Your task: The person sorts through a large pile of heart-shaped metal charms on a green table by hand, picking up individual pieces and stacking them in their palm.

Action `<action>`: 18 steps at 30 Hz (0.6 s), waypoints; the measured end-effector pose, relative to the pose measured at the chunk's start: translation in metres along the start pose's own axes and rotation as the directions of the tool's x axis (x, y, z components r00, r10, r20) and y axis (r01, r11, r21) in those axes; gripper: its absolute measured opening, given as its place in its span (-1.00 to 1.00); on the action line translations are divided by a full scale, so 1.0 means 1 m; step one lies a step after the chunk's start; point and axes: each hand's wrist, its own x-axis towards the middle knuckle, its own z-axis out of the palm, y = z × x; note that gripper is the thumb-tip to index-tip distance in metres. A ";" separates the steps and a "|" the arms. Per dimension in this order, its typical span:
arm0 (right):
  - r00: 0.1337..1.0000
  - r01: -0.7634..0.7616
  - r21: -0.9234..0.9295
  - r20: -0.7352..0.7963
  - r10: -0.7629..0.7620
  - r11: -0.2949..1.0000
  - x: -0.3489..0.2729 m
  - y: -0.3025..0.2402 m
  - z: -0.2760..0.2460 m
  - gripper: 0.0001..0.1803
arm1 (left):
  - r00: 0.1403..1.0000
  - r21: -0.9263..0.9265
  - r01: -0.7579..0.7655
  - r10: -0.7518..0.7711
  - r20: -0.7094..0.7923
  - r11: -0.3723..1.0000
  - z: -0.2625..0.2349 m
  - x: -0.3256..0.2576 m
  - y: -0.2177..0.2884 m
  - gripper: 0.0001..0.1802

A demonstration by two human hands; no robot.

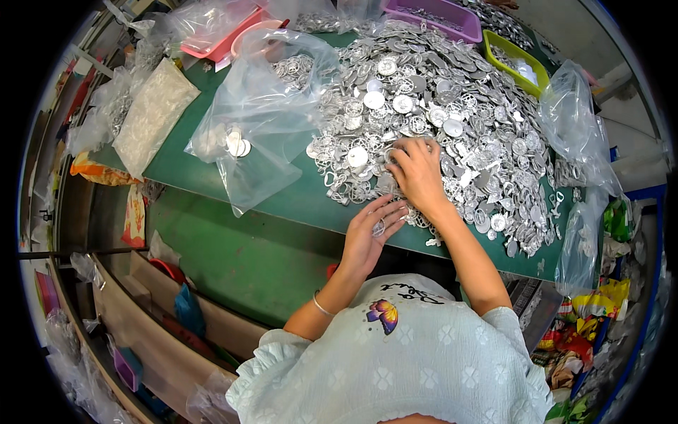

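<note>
A heap of small silver-coloured metal charms [466,134], many round and some openwork, spreads over the green table [282,201]. My right hand [421,180] rests on the near side of the heap, its fingers bent and apart, touching the pieces. Whatever lies under its fingertips is hidden. Just left of it, at the table's front edge, my left hand [359,244] is turned partly palm up. A round openwork charm [379,227] lies in its palm, with the fingers stretched toward the heap.
Left of the heap lies a clear plastic bag [261,120] with several round discs [238,143] on it. Behind are a pink tray [219,42], a purple tray [441,21] and a yellow-green basket [519,63]. More plastic bags [575,127] hang over the right edge.
</note>
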 end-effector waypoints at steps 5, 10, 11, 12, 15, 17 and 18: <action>0.973 -0.044 0.192 -0.216 0.086 0.980 -0.004 0.000 -0.011 -0.92 | 0.999 -0.075 -0.032 0.032 -0.010 0.997 -0.001 -0.001 0.000 -0.58; 0.963 0.059 0.522 0.194 -0.187 0.851 -0.019 -0.022 -0.044 -0.92 | 0.998 -0.268 -0.018 0.001 -0.061 0.963 0.001 0.001 -0.001 -0.66; 0.975 -0.016 0.536 0.197 -0.106 0.844 -0.023 -0.012 -0.037 -0.88 | 0.998 -0.242 0.011 -0.024 -0.052 0.970 0.000 0.001 0.000 -0.67; 0.987 -0.096 0.448 0.160 0.026 0.889 -0.020 -0.006 -0.038 -0.86 | 0.998 -0.217 0.040 -0.050 -0.043 0.975 0.000 0.001 0.001 -0.68; 0.971 -0.240 0.156 0.045 0.236 0.958 -0.007 0.008 -0.034 -0.74 | 0.999 -0.114 0.036 -0.033 0.027 0.993 -0.005 -0.002 -0.004 -0.70; 0.992 -0.115 0.028 0.058 0.113 0.993 -0.015 0.013 -0.016 -0.69 | 0.995 -0.159 0.083 -0.090 -0.037 0.984 0.007 -0.006 -0.002 -0.70; 0.996 -0.049 -0.037 0.071 0.051 0.998 -0.019 0.015 -0.010 -0.67 | 0.991 -0.182 0.105 -0.119 -0.067 0.978 0.011 -0.007 -0.001 -0.70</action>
